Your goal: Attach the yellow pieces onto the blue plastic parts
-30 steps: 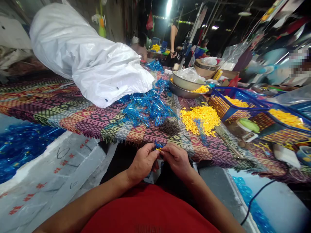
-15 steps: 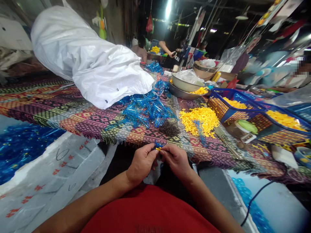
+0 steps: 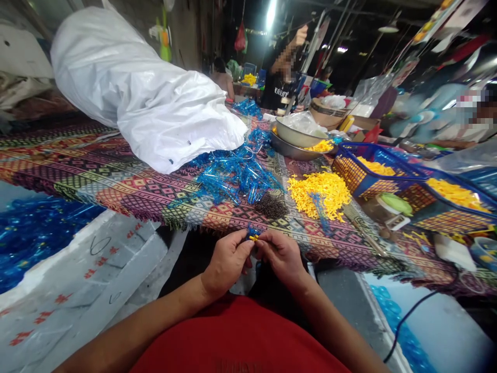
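Blue and yellow show on the small plastic piece (image 3: 253,235) pinched between the person's hands in the head view, just off the near edge of the patterned cloth (image 3: 155,191) and above the lap. Thumb and fingers of the left hand (image 3: 228,261) grip it from one side; the right hand (image 3: 285,259) has its fingertips closed on it from the other. The fingers hide much of its shape.

Just beyond, on the cloth, lies a heap of tiny dark parts (image 3: 272,206), with translucent blue pieces (image 3: 252,178) piled behind it and a mound of yellow parts (image 3: 318,189) to its right. One blue strip (image 3: 320,210) lies across that mound's near side. Farther right, two blue mesh baskets (image 3: 351,168) contain more yellow parts, near a green-lidded container (image 3: 393,204). Nested bowls (image 3: 298,132) sit behind the mound; a bulky white sack (image 3: 155,98) slants over the cloth's left side. In the background, a co-worker in a printed black shirt (image 3: 280,92) has one arm raised.
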Demonstrator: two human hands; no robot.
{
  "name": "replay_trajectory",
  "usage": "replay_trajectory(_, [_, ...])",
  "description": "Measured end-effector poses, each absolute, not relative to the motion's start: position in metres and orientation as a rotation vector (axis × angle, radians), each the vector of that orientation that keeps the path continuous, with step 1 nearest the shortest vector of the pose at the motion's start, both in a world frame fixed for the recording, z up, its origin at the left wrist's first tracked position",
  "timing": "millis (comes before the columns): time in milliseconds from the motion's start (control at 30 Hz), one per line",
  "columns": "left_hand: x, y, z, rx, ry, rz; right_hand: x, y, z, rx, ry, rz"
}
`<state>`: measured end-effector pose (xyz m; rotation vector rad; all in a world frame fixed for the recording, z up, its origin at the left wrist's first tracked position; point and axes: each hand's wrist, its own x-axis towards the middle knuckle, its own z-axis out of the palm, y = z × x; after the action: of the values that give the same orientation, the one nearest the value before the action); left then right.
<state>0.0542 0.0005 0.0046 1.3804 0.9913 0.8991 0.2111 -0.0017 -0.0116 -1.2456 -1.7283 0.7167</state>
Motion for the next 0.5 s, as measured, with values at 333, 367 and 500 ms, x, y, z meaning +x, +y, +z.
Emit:
replay_trajectory(333, [0.055,0.0005,0.004,1.376,1.0,0.903,0.2107,-0.0018,-0.0109,-1.228,-1.743,0.675])
replay_trajectory(367, [0.0551,0.0008,0.0033,1.371,1.001,0.89,0.2112,-0.0017,-0.0112,-1.225,-1.769,0.615])
replay_trajectory(500, [0.057,0.0019,0.0013,1.27,0.908,0.866,0.2121,-0.0012,-0.0122,-1.214,-1.728,0.734])
